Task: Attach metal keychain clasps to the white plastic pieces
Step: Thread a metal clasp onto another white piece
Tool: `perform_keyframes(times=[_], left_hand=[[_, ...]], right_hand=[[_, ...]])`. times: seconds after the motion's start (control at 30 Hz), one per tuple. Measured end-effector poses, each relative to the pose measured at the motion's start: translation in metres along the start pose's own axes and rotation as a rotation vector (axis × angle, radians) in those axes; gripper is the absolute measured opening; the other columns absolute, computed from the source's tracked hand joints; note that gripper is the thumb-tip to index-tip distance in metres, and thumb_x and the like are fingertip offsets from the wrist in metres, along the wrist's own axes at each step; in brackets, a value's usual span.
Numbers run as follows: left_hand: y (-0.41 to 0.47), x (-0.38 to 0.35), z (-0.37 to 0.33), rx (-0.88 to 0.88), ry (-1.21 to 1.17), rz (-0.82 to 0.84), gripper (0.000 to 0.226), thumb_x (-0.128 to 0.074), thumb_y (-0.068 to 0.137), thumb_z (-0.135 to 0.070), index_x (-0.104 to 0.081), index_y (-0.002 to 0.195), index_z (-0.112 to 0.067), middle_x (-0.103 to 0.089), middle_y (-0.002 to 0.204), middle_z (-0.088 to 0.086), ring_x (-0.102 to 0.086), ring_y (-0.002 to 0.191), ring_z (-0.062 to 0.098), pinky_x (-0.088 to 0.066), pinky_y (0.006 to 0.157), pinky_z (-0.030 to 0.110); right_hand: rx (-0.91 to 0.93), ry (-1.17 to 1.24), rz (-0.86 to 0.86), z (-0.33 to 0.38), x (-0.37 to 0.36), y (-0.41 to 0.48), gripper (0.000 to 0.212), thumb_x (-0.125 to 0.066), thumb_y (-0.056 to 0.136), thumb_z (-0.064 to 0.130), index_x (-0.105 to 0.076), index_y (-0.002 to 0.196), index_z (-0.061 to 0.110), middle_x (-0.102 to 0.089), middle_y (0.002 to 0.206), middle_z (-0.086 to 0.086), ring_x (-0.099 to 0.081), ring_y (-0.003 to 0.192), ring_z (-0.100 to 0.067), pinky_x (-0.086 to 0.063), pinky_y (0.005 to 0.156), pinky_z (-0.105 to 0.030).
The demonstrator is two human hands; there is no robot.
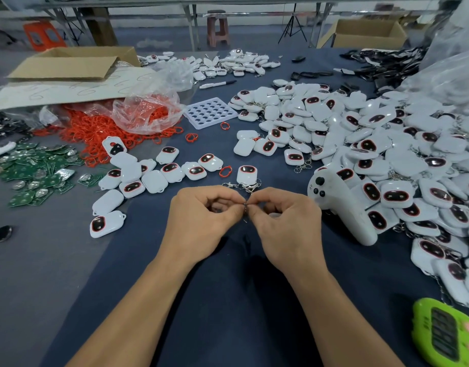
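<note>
Both hands meet at centre frame: my left hand (201, 223) and right hand (283, 223) each pinch one small metal clasp (246, 205) at the fingertips, I judge to spread its ring. A white piece (247, 175) waits just above, beside spare clasps (238, 185).

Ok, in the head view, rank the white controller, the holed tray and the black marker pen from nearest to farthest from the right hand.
From the right hand, which pinches a metal clasp together with the left hand:
1. The controller, just to its right.
2. The tray, ahead and to the left.
3. The marker pen, farther back, beyond the tray.
</note>
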State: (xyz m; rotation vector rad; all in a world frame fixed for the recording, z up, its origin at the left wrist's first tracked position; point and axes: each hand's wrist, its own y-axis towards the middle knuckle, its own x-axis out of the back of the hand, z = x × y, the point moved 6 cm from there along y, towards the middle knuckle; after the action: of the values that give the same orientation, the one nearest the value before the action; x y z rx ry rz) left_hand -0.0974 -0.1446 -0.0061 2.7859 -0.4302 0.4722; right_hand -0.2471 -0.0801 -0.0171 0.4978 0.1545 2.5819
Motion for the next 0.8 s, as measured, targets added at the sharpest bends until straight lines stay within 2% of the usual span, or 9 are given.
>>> perform_keyframes(times=[0.1, 0.27, 0.4, 0.53, 0.6, 0.67, 0.73, 0.8], left_hand=[[0.0020, -0.0027, 0.0055, 0.070, -0.067, 0.049, 0.015, -0.077, 0.070, -0.023, -0.080, 0.078, -0.035, -0.076, 0.073, -0.005, -0.069, 0.067, 0.008, -0.056, 0.069, 0.021], [0.0015, -0.0045, 0.0066, 0.117, -0.153, 0.137, 0.014, -0.075, 0.073, -0.015, -0.081, 0.079, -0.027, -0.077, 0.074, 0.000, -0.068, 0.066, 0.006, -0.052, 0.065, 0.016], [0.0009, -0.0041, 0.0066, 0.143, -0.145, 0.150, 0.014, -0.074, 0.071, -0.016, -0.081, 0.077, -0.026, -0.076, 0.070, 0.000, -0.063, 0.061, 0.004, -0.048, 0.061, 0.015], [0.0005, -0.0036, 0.0065, 0.168, -0.127, 0.176, 0.015, -0.072, 0.068, -0.016, -0.082, 0.076, -0.025, -0.075, 0.071, 0.012, -0.060, 0.064, 0.013, -0.048, 0.066, 0.029], [0.0007, -0.0019, 0.0062, 0.172, -0.139, 0.207, 0.016, -0.073, 0.068, -0.015, -0.083, 0.077, -0.025, -0.075, 0.071, 0.013, -0.064, 0.065, 0.016, -0.051, 0.068, 0.033], [0.0006, -0.0018, 0.0062, 0.171, -0.139, 0.234, 0.017, -0.073, 0.068, -0.014, -0.083, 0.078, -0.025, -0.076, 0.072, 0.009, -0.067, 0.066, 0.015, -0.053, 0.070, 0.032], [0.0003, -0.0026, 0.0069, 0.176, -0.135, 0.237, 0.018, -0.072, 0.067, -0.013, -0.083, 0.076, -0.024, -0.076, 0.072, 0.006, -0.065, 0.064, 0.013, -0.052, 0.067, 0.028], [0.0001, -0.0037, 0.0073, 0.174, -0.115, 0.250, 0.019, -0.070, 0.064, -0.011, -0.082, 0.074, -0.023, -0.074, 0.067, 0.004, -0.060, 0.059, 0.010, -0.048, 0.061, 0.022]], right_hand=[[-0.006, 0.013, -0.006, -0.0005, 0.0022, 0.0012, 0.023, -0.077, 0.085, 0.010, -0.073, 0.080, 0.032, -0.058, 0.053, 0.015, -0.045, 0.042, -0.004, -0.037, 0.044, -0.013], [-0.045, 0.051, 0.033, -0.0025, 0.0007, 0.0025, 0.024, -0.076, 0.087, 0.011, -0.075, 0.077, 0.032, -0.061, 0.055, 0.002, -0.048, 0.043, -0.009, -0.042, 0.044, -0.023], [-0.055, 0.082, 0.074, -0.0029, -0.0010, 0.0029, 0.025, -0.074, 0.087, 0.010, -0.075, 0.074, 0.031, -0.064, 0.057, -0.002, -0.047, 0.043, -0.011, -0.039, 0.045, -0.023], [-0.038, 0.099, 0.122, -0.0011, -0.0020, 0.0034, 0.024, -0.075, 0.085, 0.008, -0.076, 0.072, 0.028, -0.064, 0.057, 0.000, -0.046, 0.046, -0.008, -0.039, 0.047, -0.021], [-0.027, 0.129, 0.157, -0.0003, -0.0021, 0.0044, 0.024, -0.074, 0.085, 0.007, -0.077, 0.072, 0.027, -0.067, 0.060, -0.004, -0.051, 0.050, -0.022, -0.044, 0.048, -0.029], [-0.013, 0.161, 0.185, 0.0002, -0.0020, 0.0055, 0.022, -0.073, 0.084, 0.007, -0.078, 0.074, 0.026, -0.071, 0.066, -0.008, -0.061, 0.062, -0.037, -0.052, 0.056, -0.041], [-0.008, 0.161, 0.199, 0.0002, -0.0022, 0.0054, 0.019, -0.073, 0.082, 0.010, -0.079, 0.075, 0.027, -0.073, 0.068, -0.005, -0.066, 0.070, -0.037, -0.056, 0.063, -0.045], [-0.017, 0.147, 0.209, -0.0020, -0.0028, 0.0054, 0.019, -0.073, 0.081, 0.012, -0.079, 0.076, 0.029, -0.074, 0.068, 0.000, -0.068, 0.070, -0.034, -0.057, 0.064, -0.042]])
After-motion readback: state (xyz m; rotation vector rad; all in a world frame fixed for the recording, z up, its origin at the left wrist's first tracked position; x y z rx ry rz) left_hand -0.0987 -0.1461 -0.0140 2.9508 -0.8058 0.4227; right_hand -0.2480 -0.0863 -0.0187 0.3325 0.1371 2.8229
